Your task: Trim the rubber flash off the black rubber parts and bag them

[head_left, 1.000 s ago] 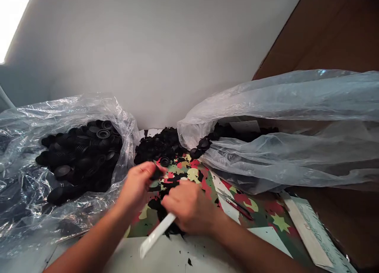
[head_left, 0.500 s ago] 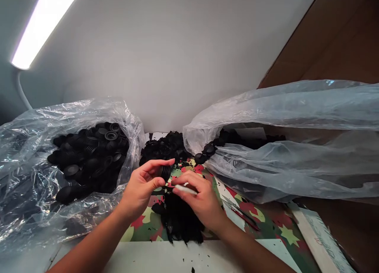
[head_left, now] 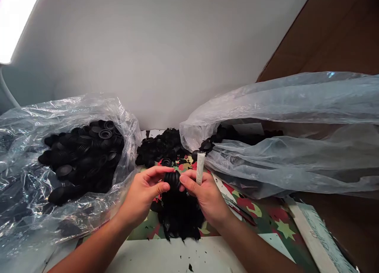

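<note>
In front of me my left hand [head_left: 142,192] is closed round a black ribbed rubber piece [head_left: 171,180], thumb on its near side and fingers on its far side. My right hand [head_left: 209,196] keeps a whitish stick-like handle [head_left: 200,167] between its fingers, standing nearly upright. Its thumb and forefinger touch the right edge of the rubber piece; whether they pinch it I cannot tell. Directly below both hands lies a heap of black rubber scraps [head_left: 180,217]. A single round black piece [head_left: 166,162] rests just beyond the left fingertips.
A clear plastic bag [head_left: 26,131] at left holds many black ribbed pieces [head_left: 85,158]. Another open bag [head_left: 284,103] lies at right, black pieces at its mouth. More black pieces [head_left: 160,144] sit behind. Tweezers-like tools [head_left: 241,214] lie on the patterned cloth [head_left: 274,221], right of my hands.
My right hand has moved up against the rubber piece, and the whitish handle has swung from lying flat to upright. A round black piece now shows beyond the left hand. The view has shifted slightly.
</note>
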`<state>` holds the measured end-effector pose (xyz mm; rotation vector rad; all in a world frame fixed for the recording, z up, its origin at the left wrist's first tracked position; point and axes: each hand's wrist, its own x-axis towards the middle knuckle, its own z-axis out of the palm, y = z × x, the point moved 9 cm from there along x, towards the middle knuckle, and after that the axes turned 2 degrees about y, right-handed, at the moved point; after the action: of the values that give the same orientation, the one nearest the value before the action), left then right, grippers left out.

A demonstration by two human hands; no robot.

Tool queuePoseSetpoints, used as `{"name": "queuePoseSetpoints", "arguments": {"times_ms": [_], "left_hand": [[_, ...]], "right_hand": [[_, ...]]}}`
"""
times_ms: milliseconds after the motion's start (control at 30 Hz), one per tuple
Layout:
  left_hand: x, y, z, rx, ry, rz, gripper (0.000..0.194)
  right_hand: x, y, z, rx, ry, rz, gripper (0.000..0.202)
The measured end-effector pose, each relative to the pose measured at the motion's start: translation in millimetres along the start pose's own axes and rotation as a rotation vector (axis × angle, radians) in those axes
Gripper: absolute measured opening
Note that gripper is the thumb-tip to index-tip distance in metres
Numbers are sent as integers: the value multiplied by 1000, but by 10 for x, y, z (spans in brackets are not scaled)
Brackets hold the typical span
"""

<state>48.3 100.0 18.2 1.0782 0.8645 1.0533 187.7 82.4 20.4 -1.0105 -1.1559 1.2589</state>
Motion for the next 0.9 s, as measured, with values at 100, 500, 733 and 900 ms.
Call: {"name": "queuePoseSetpoints", "arguments": {"times_ms": [100, 500, 733, 900], "left_hand": [[-4, -67, 55, -126, -47, -114, 37], [-75, -93, 127, -344, -179, -233, 30], [-81, 188, -10, -173, -57, -35, 29], [-254, 1163, -555, 687, 386, 538, 18]], "right_hand": [[20, 46, -19, 5, 1, 5, 40], [278, 91, -485, -580, 82, -145, 68], [189, 165, -222, -791, -123, -274, 42], [151, 399, -96, -875, -270, -215, 13]]}}
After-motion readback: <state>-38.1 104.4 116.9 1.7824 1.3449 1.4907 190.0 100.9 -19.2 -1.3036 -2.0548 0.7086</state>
